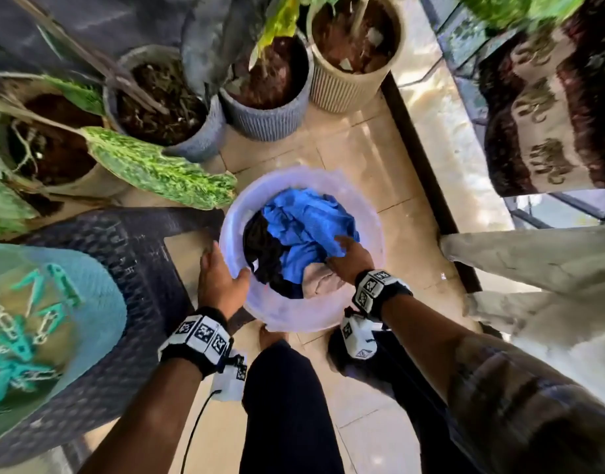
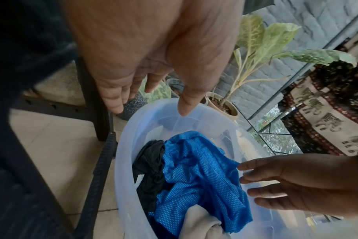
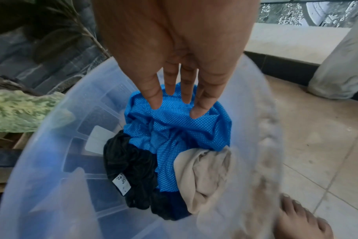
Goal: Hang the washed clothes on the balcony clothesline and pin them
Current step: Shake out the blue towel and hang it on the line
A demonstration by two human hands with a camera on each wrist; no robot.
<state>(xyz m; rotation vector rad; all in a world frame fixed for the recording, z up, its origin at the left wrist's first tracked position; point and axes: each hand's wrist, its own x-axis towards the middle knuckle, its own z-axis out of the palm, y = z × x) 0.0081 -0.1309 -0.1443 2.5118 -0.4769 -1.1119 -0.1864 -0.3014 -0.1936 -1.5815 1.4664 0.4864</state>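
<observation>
Reaching into the translucent tub (image 1: 369,213) on the floor: right hand (image 1: 349,260) spread wide, fingertips (image 3: 197,111) on the blue dotted garment (image 3: 174,129). Left hand (image 1: 219,280) rests relaxed on the near-left rim. Step: picking first garment. Next: pinch, lift clear.

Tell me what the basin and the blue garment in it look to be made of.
Basin: translucent, smooth plastic, probably; the floor and moulded ribs show through its wall. Blue garment: thin synthetic mesh knit, apparently; a fine pale dot pattern and soft crumpled folds. The right hand reaches its fingertips to it.
</observation>
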